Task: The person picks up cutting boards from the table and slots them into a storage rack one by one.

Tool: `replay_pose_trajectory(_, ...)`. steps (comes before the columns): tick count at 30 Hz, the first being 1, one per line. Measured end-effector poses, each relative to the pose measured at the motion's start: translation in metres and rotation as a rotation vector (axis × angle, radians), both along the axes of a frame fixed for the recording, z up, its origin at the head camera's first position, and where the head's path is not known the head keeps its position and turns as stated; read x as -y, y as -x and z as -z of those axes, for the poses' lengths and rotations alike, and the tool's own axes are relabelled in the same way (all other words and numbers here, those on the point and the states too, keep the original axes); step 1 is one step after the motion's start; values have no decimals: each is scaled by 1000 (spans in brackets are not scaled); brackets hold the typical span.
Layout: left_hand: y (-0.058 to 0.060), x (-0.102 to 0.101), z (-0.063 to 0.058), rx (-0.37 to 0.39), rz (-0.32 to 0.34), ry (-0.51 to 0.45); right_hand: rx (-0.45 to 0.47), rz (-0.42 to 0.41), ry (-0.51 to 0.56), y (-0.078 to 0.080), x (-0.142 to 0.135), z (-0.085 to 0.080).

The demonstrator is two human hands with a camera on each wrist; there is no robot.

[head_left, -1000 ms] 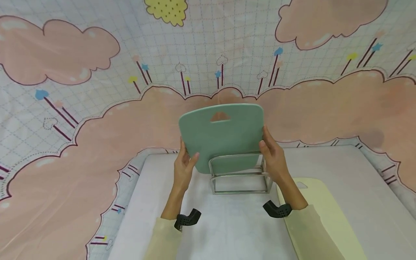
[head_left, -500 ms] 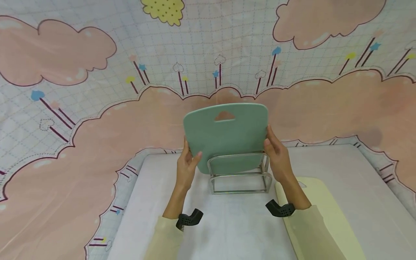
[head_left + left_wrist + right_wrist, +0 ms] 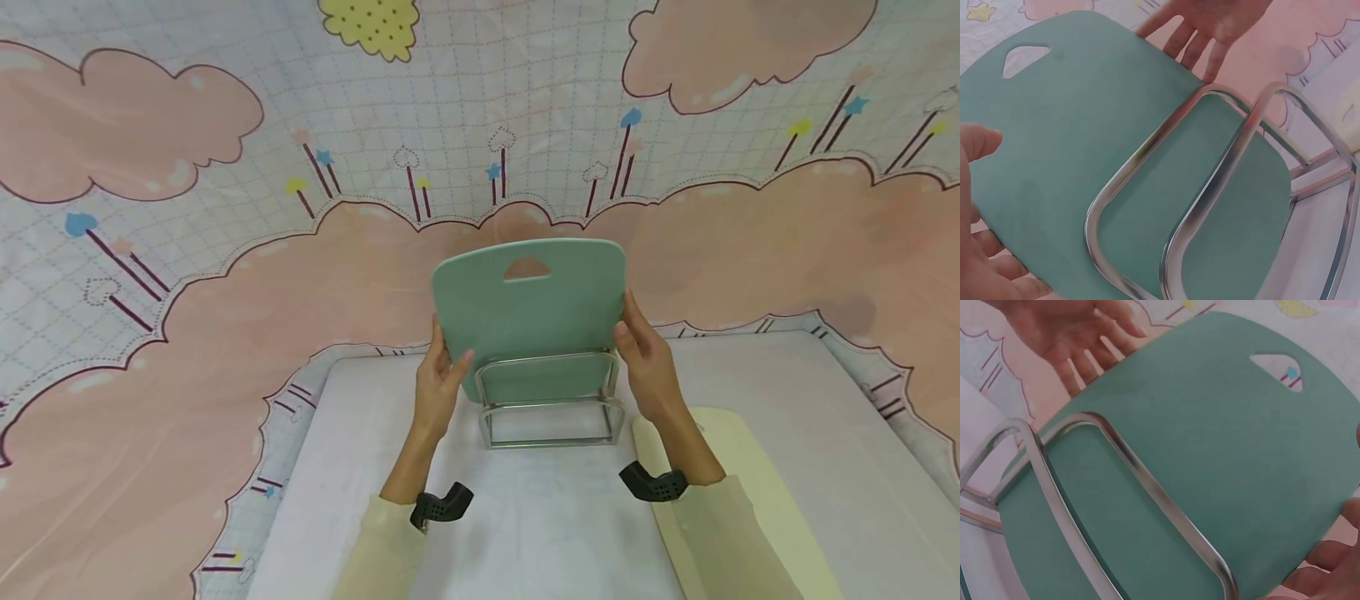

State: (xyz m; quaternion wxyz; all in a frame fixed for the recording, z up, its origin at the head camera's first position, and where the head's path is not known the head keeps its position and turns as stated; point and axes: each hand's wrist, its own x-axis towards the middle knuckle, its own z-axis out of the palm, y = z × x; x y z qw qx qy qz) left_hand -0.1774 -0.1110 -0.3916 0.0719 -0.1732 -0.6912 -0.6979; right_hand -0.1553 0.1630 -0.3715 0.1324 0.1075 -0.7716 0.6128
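Note:
A green cutting board [image 3: 525, 312] with a cut-out handle hole stands near upright, leaning slightly back. Its lower part is behind the front bars of a silver metal rack [image 3: 551, 406] on the table. My left hand [image 3: 437, 387] holds the board's left edge, thumb toward the front face and fingers behind. At the right edge, my right hand [image 3: 651, 367] grips it in the same way. The left wrist view shows the board [image 3: 1085, 125] behind two bent bars of the rack [image 3: 1141, 156]. In the right wrist view, fingers [image 3: 1322, 569] reach behind the board's edge.
A pale yellow cutting board [image 3: 738, 467] lies flat on the white table [image 3: 540, 525], partly under the right forearm. Behind the table hangs a cloth [image 3: 225, 308] printed with clouds. Each wrist wears a black camera mount [image 3: 442, 504].
Both hands have shifted the green cutting board a little to the right relative to the rack. The grip looks the same, and the head view has turned slightly.

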Motion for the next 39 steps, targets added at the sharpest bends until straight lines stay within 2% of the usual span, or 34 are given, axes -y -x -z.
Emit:
replay_pose_trajectory(9,0,-6,-4,14,19,64,17,-6,40,-3,-7,4)
replay_pose_trajectory(18,4,-9,-4,22,31,98,8,8,-14,-1,-12,4)
replay_pose_trajectory(27,10,-11,-2,48,69,42,53,0,-71,-1,-16,2)
replay_pose_trajectory(34,13,-10,-1,46,74,52,72,-1,-103,18,-29,31)
replay_pose_trajectory(39,16,-9,-2,45,83,71,67,-12,-105,24,-33,36)
